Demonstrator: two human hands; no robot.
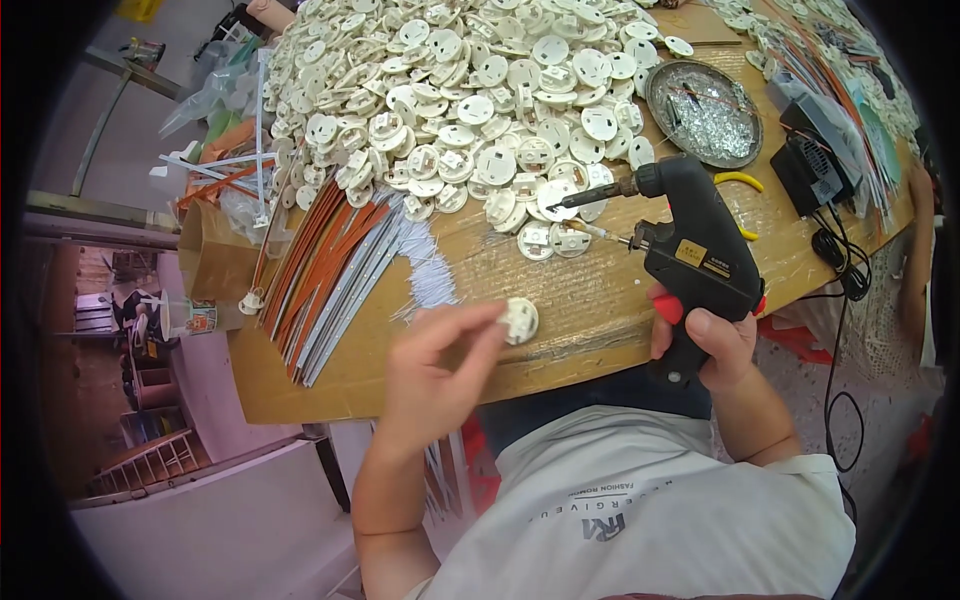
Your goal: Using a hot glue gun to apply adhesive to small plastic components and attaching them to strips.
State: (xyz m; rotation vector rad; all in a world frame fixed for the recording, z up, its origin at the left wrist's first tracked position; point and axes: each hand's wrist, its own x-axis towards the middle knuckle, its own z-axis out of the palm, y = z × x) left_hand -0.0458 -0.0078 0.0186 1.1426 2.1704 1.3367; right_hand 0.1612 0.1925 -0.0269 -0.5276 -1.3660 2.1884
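Our left hand (435,365) pinches a white round plastic cap (519,320) at frame centre; our right hand (712,345) grips the black glue gun (690,245) over the bench (590,300).

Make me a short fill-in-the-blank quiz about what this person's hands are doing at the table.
1. The right hand grips a black ____ gun.
2. The left hand pinches one small round ____ disc.
3. Behind both hands lies a big ____ of similar discs.
4. The round metal tray sits to the person's ____.

Missing words: glue; white; pile; right
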